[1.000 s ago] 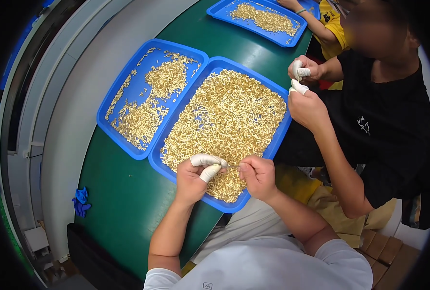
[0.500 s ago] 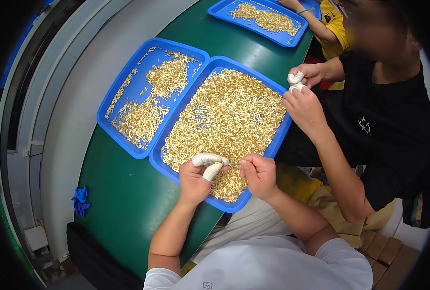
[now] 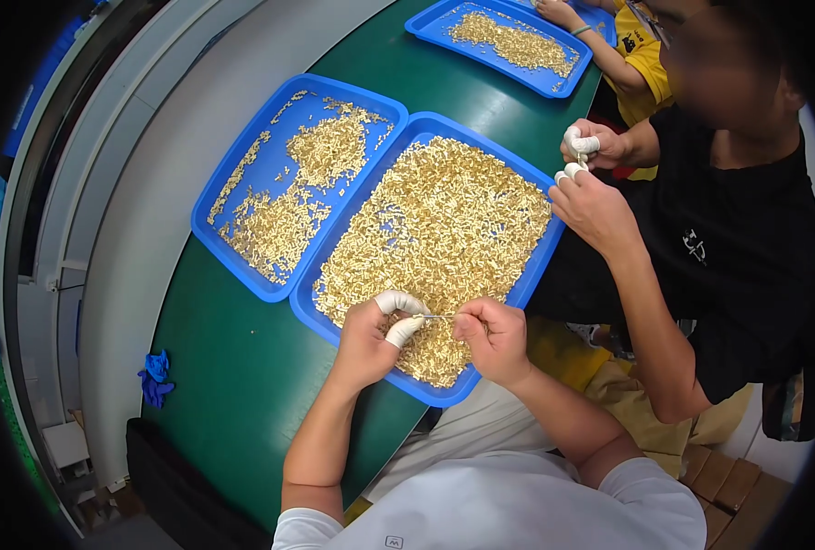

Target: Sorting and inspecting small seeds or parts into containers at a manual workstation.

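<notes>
Over the near part of a large blue tray [image 3: 554, 240], my two hands work close together. My left hand [image 3: 371, 335] wears white finger covers on its thumb and forefinger. These fingertips are pinched together, and whatever lies between them is too small to make out. My right hand [image 3: 495, 341] is bare and pinches a thin metal rod [image 3: 440, 316], which spans the gap to my left fingertips. Beneath both hands lies a thick layer of small gold-coloured cylindrical pieces [image 3: 453, 220] that fills most of the tray.
A second blue tray [image 3: 233, 115] with looser piles adjoins on the left. Farther off stands another blue tray [image 3: 453, 46]. A crumpled blue glove [image 3: 155, 379] lies on the green table [image 3: 233, 394]. At right, a co-worker's hands [image 3: 595, 192] wear white finger covers; another person's arm [image 3: 600, 50] shows beyond.
The whole view has shifted slightly, moving the trays a little to the right in the picture. My hands keep nearly the same pinch. The rod between them shows more clearly.
</notes>
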The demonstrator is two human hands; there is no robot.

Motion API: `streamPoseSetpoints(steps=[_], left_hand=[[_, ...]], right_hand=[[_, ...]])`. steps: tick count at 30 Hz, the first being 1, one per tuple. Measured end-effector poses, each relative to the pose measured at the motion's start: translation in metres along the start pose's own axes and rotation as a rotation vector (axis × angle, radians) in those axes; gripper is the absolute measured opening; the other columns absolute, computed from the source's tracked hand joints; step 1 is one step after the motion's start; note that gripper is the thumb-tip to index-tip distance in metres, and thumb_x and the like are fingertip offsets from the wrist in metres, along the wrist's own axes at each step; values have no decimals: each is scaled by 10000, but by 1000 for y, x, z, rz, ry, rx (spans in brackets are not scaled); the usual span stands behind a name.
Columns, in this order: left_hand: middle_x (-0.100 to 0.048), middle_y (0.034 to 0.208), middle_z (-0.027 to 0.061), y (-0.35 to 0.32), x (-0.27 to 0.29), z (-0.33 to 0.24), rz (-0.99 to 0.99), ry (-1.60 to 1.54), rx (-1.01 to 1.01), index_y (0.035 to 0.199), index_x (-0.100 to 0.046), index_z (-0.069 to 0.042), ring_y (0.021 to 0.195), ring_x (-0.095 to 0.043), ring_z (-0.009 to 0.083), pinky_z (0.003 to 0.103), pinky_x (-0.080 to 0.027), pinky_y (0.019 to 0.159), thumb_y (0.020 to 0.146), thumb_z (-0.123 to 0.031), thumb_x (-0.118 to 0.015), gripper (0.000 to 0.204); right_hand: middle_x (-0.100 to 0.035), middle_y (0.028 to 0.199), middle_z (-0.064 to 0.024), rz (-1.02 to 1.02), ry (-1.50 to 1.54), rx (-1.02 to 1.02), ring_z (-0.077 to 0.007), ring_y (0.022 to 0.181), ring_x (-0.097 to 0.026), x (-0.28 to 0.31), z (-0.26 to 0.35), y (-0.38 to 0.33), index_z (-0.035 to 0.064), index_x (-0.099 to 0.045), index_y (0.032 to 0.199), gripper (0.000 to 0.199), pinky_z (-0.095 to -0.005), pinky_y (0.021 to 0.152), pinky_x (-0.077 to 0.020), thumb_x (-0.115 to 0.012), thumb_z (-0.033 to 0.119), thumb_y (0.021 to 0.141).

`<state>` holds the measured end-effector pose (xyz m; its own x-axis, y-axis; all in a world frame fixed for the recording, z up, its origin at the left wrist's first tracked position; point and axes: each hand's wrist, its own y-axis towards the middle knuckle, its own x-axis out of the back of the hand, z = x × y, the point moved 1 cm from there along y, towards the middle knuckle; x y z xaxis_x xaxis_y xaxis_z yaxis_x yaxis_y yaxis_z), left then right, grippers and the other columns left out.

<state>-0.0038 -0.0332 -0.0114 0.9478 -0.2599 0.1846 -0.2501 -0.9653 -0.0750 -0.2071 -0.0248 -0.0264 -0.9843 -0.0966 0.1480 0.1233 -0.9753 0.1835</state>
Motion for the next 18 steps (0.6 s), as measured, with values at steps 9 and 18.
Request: streamPoseSetpoints(steps=[9, 18], left_hand=[[-712, 802, 68, -2, -8, -3, -158, 114, -126, 888, -675, 11, 750, -667, 130, 269, -523, 690, 894, -20, -671, 32], [-722, 881, 104, -1, -13, -5, -90, 161, -169, 907, -713, 4, 785, -679, 154, 271, -525, 698, 869, -5, -698, 42]], right_hand=[[-647, 641, -79, 60, -19, -3, -148, 564, -642, 1, 2, 2, -11, -642, 804, 121, -267, 520, -490, -624, 21, 919], [-660, 677, -81, 38, -60, -7, -150, 608, -655, -2, 1, -1, -3, -657, 840, 61, -266, 549, -497, -655, 22, 896]])
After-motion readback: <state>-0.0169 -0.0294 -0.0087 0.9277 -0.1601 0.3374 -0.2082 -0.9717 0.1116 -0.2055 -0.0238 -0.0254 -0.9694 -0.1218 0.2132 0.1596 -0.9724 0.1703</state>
